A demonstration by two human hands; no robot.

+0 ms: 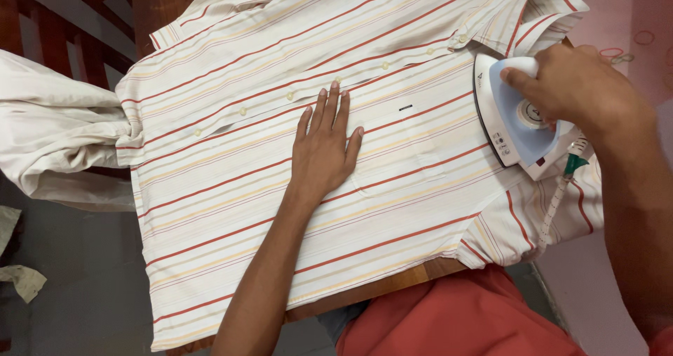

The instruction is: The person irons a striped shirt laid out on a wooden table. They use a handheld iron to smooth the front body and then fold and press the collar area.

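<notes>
Shirt: a white shirt (pixel 266 180) with red and pale yellow stripes lies spread flat, front up, over a wooden counter (pixel 392 286); a row of small white buttons runs along the placket.
Shirt position: it covers nearly the whole counter top; the hem hangs past the near left edge, and the collar end sits at the right.
Iron: a white and light blue iron (pixel 515 121) rests soleplate down on the shirt near the collar, its tip pointing toward the top of the view.
Right hand: the right hand (pixel 571 86) is closed around the iron's handle.
Left hand: the left hand (pixel 326 145) lies open, palm down, fingers stretched out, pressing flat on the shirt front just below the button row.
Hidden: the iron's handle is mostly covered by the right hand; the cord (pixel 557 202) runs down from the iron's rear, and its far end is lost against the shirt.
Cut off: the shirt's top edge leaves the view.
Surroundings: a pale crumpled cloth (pixel 49 131) hangs at the left, touching the shirt's edge; a reddish-orange garment (pixel 456 321) shows below the counter.
Containers: none discernible.
</notes>
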